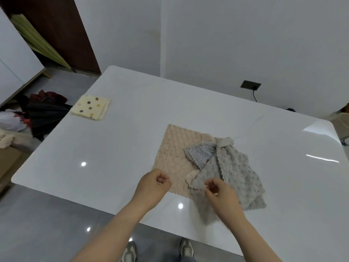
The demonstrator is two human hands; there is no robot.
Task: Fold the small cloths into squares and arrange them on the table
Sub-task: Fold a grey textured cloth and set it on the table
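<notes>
A beige bobbled cloth (pixel 173 157) lies flat in the middle of the white table (pixel 117 148). A grey bobbled cloth (pixel 236 171) lies rumpled over its right side, with one corner flipped back to show a dotted underside. My left hand (pixel 153 188) hovers at the beige cloth's near left edge with its fingers curled; any grip on the cloth is hidden. My right hand (pixel 221 195) is over the grey cloth's near left corner, thumb and fingers pinched on its edge. A cream polka-dot cloth (pixel 90 108), folded square, sits at the table's far left.
The table's near edge runs just under my forearms, above the grey floor and my shoes (pixel 186 250). Clothes and bags (pixel 43 110) lie on the floor at the left. A black wall socket with a cable (pixel 251 85) is behind the table on the right.
</notes>
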